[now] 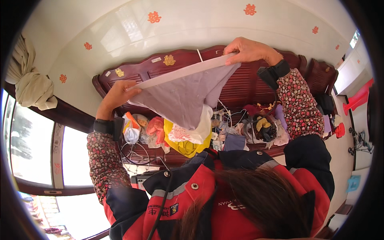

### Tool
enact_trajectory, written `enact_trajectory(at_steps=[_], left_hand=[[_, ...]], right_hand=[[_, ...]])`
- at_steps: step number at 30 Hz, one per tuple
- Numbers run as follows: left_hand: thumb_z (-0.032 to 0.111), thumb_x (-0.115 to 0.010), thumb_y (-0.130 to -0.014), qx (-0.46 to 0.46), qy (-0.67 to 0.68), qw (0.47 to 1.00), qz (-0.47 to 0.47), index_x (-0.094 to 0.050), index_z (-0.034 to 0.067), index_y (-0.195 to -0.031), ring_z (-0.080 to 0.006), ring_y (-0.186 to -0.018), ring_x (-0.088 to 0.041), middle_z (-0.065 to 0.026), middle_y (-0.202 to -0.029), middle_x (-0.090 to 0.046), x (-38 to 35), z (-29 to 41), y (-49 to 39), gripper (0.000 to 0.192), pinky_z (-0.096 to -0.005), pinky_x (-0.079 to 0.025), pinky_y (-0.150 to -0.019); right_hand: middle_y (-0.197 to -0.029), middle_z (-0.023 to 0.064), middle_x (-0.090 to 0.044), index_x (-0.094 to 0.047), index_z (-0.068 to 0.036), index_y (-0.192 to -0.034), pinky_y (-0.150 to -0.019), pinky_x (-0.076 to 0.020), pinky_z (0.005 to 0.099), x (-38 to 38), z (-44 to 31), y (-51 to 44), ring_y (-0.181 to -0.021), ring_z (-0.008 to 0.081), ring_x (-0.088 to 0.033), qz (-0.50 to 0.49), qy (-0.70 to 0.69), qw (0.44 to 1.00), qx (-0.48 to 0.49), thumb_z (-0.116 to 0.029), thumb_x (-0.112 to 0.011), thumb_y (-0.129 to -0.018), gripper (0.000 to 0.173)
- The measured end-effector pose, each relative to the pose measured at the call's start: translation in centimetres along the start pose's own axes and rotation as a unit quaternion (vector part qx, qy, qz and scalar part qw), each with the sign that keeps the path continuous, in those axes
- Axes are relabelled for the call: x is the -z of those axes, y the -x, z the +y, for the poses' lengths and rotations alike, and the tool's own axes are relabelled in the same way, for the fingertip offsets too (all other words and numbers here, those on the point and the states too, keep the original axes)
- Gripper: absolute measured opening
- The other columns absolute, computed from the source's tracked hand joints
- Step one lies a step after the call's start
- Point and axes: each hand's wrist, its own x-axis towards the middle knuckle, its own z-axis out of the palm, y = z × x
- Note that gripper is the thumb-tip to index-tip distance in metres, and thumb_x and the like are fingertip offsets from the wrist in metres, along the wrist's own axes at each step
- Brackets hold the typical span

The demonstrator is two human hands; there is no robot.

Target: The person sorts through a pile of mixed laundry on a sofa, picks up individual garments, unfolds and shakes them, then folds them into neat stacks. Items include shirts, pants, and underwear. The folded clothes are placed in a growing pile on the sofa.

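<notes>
Between my two hands a greyish-purple pair of underpants (180, 93) is stretched by its pale waistband (183, 72), the cloth hanging down in a point. My left hand (118, 93) pinches one end of the band. The other end, higher up, is in the grip of my right hand (247, 51). Just below the hanging cloth, a white plastic bag (201, 127) with red print lies over a yellow bag (189, 148). The cloth hides part of the white bag and of the bench back.
A dark red wooden bench (237, 93) spans the view, with gold stickers on its back. On its seat lie a coral-red bag (156, 129), wire hangers (228, 115), a folded blue-grey cloth (235, 142) and a clear plastic bag (255, 132). Windows (81, 156) are at left; a red stool (358, 97) is at right.
</notes>
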Motion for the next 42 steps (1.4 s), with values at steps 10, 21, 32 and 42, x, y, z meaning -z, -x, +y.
enact_trajectory(at_steps=[10, 21, 32, 42], left_hand=[[0.008, -0.067, -0.083, -0.197, 0.269, 0.943, -0.009, -0.06, 0.001, -0.11, -0.0155, -0.1, -0.058, -0.0058, -0.106, -0.061, -5.2, 11.2, -6.4, 0.029, -0.029, -0.045, -0.09], [0.014, -0.072, -0.082, -0.066, 0.241, 0.953, -0.169, -0.06, 0.005, -0.074, 0.0015, -0.067, -0.04, 0.0107, -0.068, -0.047, -4.0, 9.2, -6.4, 0.017, -0.0179, -0.03, -0.055], [0.016, -0.065, -0.078, -0.111, -0.158, 0.974, -0.12, -0.062, -0.001, -0.076, -0.0388, -0.066, -0.055, -0.0198, -0.071, -0.06, -2.9, 9.4, -4.4, 0.017, -0.0414, -0.046, -0.071], [0.016, -0.063, -0.082, -0.196, -0.248, 0.948, -0.036, -0.061, 0.002, -0.074, -0.0355, -0.071, -0.056, -0.0167, -0.069, -0.058, -3.5, 6.1, -2.9, 0.016, -0.042, -0.042, -0.075]], right_hand=[[-0.066, 0.003, -0.058, -0.067, -0.002, -0.084, -0.057, -0.039, 0.0256, -3.0, -6.4, -0.8, -0.064, 0.0088, -0.05, 0.09, -0.066, 0.98, 0.163, -0.028, -0.065, -0.082, 0.026], [-0.065, -0.0009, -0.058, -0.064, 0.004, -0.079, -0.054, -0.0383, 0.0269, -2.4, -0.8, 5.2, -0.061, 0.0057, -0.047, -0.114, -0.097, 0.987, 0.056, -0.035, -0.068, -0.082, 0.04], [-0.071, 0.0095, -0.062, -0.063, -0.002, -0.08, -0.077, -0.0446, 0.0394, -0.7, 2.5, 9.3, -0.066, 0.0295, -0.054, 0.098, 0.273, 0.957, -0.009, -0.012, -0.056, -0.079, 0.012], [-0.08, 0.0049, -0.06, -0.063, -0.009, -0.073, -0.104, -0.0275, 0.0576, -5.8, 3.1, 9.4, -0.089, 0.023, -0.059, 0.08, 0.282, 0.953, 0.084, -0.001, -0.053, -0.069, 0.013]])
